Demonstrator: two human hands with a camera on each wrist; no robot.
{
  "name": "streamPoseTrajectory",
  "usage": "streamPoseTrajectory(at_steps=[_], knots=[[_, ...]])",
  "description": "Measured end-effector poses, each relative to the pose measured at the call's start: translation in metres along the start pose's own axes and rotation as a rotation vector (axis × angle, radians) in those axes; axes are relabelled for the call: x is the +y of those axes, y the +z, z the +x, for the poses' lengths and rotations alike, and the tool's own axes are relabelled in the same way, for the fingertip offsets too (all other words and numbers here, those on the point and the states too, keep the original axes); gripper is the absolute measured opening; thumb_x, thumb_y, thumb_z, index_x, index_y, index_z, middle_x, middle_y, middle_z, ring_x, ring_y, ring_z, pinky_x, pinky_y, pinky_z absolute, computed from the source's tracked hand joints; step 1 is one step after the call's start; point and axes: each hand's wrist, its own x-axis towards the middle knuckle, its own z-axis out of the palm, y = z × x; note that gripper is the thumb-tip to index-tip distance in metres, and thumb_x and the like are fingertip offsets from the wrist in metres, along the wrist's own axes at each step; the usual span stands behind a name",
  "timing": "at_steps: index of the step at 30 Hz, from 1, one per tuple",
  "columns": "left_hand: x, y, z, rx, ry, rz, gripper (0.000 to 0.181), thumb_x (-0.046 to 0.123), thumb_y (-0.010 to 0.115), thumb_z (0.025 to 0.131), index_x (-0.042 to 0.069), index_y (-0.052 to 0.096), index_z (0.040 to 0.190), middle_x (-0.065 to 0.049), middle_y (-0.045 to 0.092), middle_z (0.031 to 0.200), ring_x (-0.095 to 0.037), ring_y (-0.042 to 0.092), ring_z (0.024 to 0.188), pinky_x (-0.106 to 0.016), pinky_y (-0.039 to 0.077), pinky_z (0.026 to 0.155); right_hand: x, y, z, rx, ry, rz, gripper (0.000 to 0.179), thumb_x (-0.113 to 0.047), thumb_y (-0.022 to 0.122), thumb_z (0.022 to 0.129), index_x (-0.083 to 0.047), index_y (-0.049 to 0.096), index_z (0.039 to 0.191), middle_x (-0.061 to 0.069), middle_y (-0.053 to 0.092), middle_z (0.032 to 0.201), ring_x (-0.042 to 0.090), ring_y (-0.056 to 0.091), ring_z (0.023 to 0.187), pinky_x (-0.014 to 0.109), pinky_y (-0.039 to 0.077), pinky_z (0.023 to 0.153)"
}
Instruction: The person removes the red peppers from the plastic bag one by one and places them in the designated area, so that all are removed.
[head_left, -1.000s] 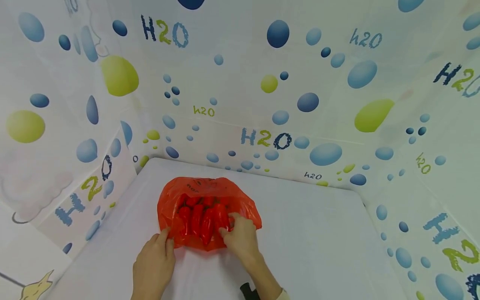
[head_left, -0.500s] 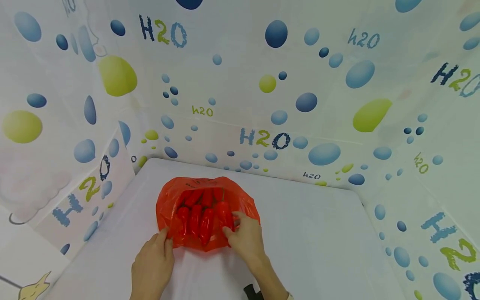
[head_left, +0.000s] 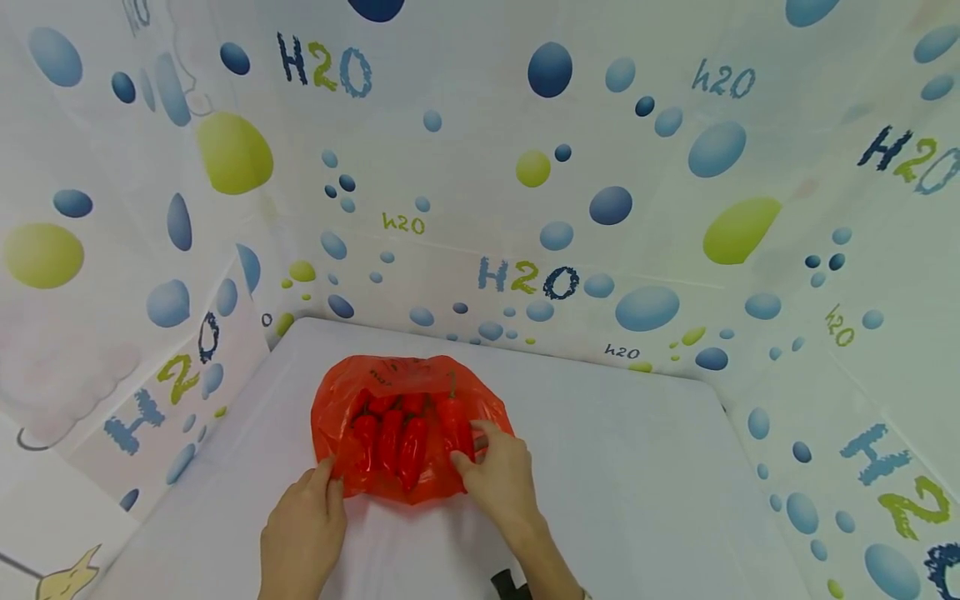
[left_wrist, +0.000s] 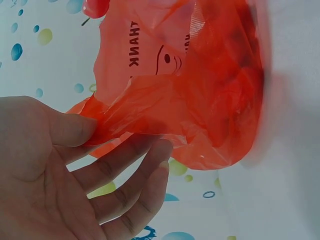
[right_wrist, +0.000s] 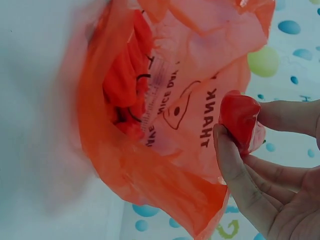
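A red plastic bag (head_left: pixel 337 400) with dark printing lies with its mouth towards me on the white table. Several glossy red chili peppers (head_left: pixel 390 442) with green stems rest inside it. At the bag's left edge, my left hand (head_left: pixel 303 525) pinches the plastic between thumb and index finger; the left wrist view shows the other fingers loosely bent under the rim. My right hand (head_left: pixel 498 479) grips one red pepper (right_wrist: pixel 240 120) between thumb and fingers. In the right wrist view that pepper is held up over the bag's open mouth, its lower end towards the camera.
The table (head_left: pixel 615 467) has a white cover and meets walls (head_left: pixel 450 125) of white sheeting printed with bubbles and "H2O". A small black object (head_left: pixel 510 583) shows beside my right wrist at the bottom edge.
My right hand has moved a little to the right with the pepper, drawing it apart from the others. The left hand stays on the bag's edge.
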Motion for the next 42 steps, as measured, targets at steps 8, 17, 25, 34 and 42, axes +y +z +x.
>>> streamPoseTrajectory(at_steps=[8,17,25,34,42], knots=[[0.001,0.001,0.002,-0.022,-0.015,0.008,0.044,0.018,0.053,0.106,-0.006,0.056,0.143,-0.026,0.068,0.124,-0.048,0.066,0.11,-0.066,0.055,0.088,0.001,-0.009,0.0,0.043,0.005,0.026,0.048,-0.016,0.085,0.087,-0.001,0.07,0.13,0.007,0.074,0.096,0.011,0.064,0.072,0.023,0.057,0.06],[0.001,0.001,-0.001,-0.001,0.003,-0.008,0.043,0.016,0.052,0.105,-0.006,0.056,0.142,-0.028,0.066,0.128,-0.048,0.064,0.113,-0.067,0.054,0.089,0.01,-0.014,0.005,0.087,-0.009,0.031,0.046,-0.017,0.086,0.087,0.0,0.071,0.127,0.007,0.075,0.094,0.014,0.069,0.074,0.025,0.06,0.063],[0.001,0.002,-0.002,0.014,0.013,-0.011,0.042,0.015,0.052,0.104,-0.006,0.057,0.141,-0.027,0.067,0.124,-0.048,0.065,0.11,-0.067,0.056,0.086,0.017,-0.017,0.008,0.092,0.009,0.029,0.048,-0.017,0.085,0.087,-0.001,0.069,0.13,0.008,0.074,0.096,0.014,0.07,0.074,0.025,0.06,0.061],[-0.001,0.004,-0.001,0.034,0.038,-0.024,0.041,0.015,0.052,0.104,-0.004,0.058,0.14,-0.026,0.068,0.122,-0.049,0.065,0.109,-0.068,0.055,0.084,0.021,-0.022,0.008,0.111,0.028,0.046,0.048,-0.016,0.086,0.087,0.0,0.069,0.13,0.011,0.075,0.099,0.016,0.071,0.074,0.029,0.062,0.063],[-0.002,0.007,-0.002,0.055,0.041,-0.036,0.04,0.016,0.051,0.104,-0.003,0.06,0.138,-0.02,0.07,0.115,-0.047,0.066,0.104,-0.068,0.056,0.079,0.023,-0.029,0.009,0.098,0.067,0.058,0.049,-0.019,0.085,0.087,-0.005,0.069,0.131,0.01,0.075,0.101,0.017,0.072,0.077,0.033,0.063,0.065]])
